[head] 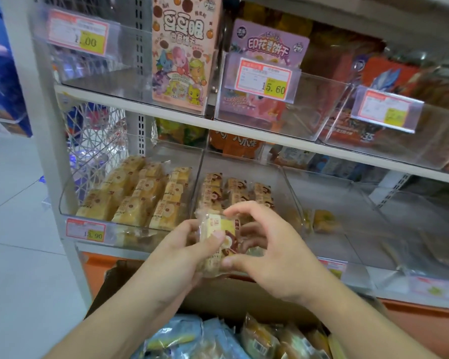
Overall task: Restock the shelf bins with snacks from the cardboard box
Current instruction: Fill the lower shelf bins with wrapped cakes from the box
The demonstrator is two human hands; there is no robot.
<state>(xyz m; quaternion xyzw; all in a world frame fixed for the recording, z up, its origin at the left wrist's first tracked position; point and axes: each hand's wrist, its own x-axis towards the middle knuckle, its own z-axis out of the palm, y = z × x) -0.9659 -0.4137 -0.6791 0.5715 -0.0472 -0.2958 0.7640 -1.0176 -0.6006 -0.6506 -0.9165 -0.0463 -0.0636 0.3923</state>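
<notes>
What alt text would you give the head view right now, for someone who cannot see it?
Both hands, left hand and right hand, hold a wrapped cake pack in front of a clear shelf bin partly filled with similar packs. The bin to its left holds yellow cake packs; an open cardboard box of snacks sits below.

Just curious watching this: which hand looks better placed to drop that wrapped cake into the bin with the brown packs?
Probably the left hand: it grips the snack pack with its thumb across the front, while the right hand only curls around it. The bin sits directly behind.
</notes>
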